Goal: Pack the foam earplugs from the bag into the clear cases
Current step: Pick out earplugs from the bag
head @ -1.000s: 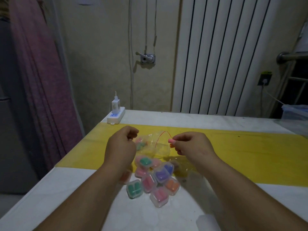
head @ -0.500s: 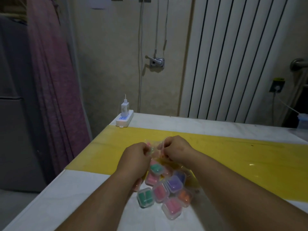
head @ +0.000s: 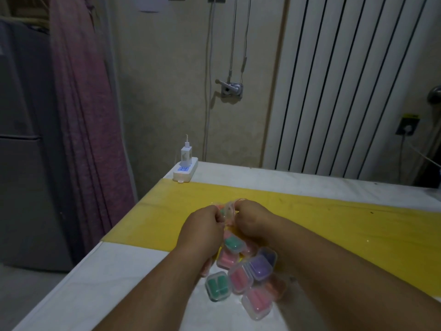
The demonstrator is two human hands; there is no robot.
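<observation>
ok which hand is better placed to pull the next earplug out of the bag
Right, probably. Both hands hold the clear bag between them, but the right hand sits at its red-lined top edge, while the left hand grips the bag's other side. Fingertips are hidden, so it's a guess.

dim, flat indoor light | soft focus | wide-angle bending at edges

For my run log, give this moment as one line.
left hand: grips bag | right hand: curled at bag, grip hidden | filled cases: heaped on table below hands
</observation>
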